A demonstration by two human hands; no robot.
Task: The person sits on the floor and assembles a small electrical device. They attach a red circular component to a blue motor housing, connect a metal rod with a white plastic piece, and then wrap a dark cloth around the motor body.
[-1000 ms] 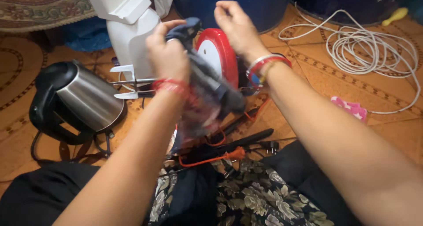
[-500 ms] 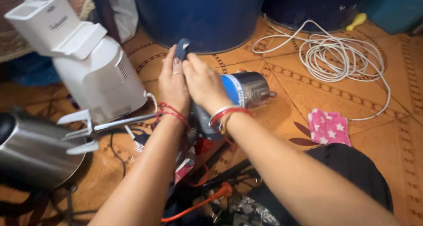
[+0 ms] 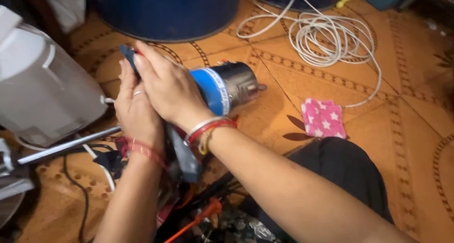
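Note:
My left hand [image 3: 135,113] and my right hand [image 3: 168,89] are pressed together around a dark blue-grey strip [image 3: 126,53] whose tip sticks out above my fingers. Its lower end [image 3: 183,155] shows under my right wrist. Right behind my right hand lies a metal cylinder with a blue band [image 3: 227,87], on its side on the orange patterned floor. Both wrists wear red and white bangles. How much of the cylinder my right hand touches is hidden.
A white appliance [image 3: 42,91] stands at the left with a metal rod [image 3: 66,146] below it. A coil of white cable [image 3: 326,39] lies at the back right, a pink star-patterned cloth [image 3: 324,119] at the right, a dark blue barrel [image 3: 165,11] behind. Tangled wires [image 3: 203,210] lie near my lap.
The view has swung right and down. My hands came down from in front of a red round part and closed together beside the blue-banded cylinder. The kettle has left the view.

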